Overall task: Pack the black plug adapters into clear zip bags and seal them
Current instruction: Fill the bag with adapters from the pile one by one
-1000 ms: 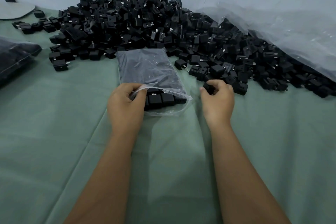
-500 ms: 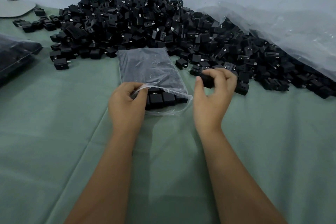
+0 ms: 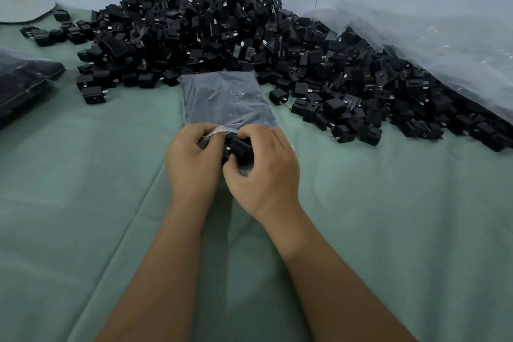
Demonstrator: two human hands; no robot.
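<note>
A clear zip bag [image 3: 227, 100] filled with black adapters lies flat on the green cloth, its mouth toward me. My left hand [image 3: 191, 164] pinches the bag's upper lip at the left of the mouth. My right hand [image 3: 263, 169] grips a black plug adapter [image 3: 239, 147] between thumb and fingers, right at the bag's open mouth. A big heap of loose black adapters [image 3: 222, 36] lies behind and to the right of the bag.
A filled bag [image 3: 22, 80] lies at the left edge. Crumpled clear plastic sheeting [image 3: 444, 44] rests against the wall at the right. A pale round plate [image 3: 25, 8] sits far left. Green cloth [image 3: 83, 203] covers the table.
My right hand has carried an adapter from the edge of the heap leftward to the bag's mouth, beside my left hand. The left hand has stayed on the bag's lip.
</note>
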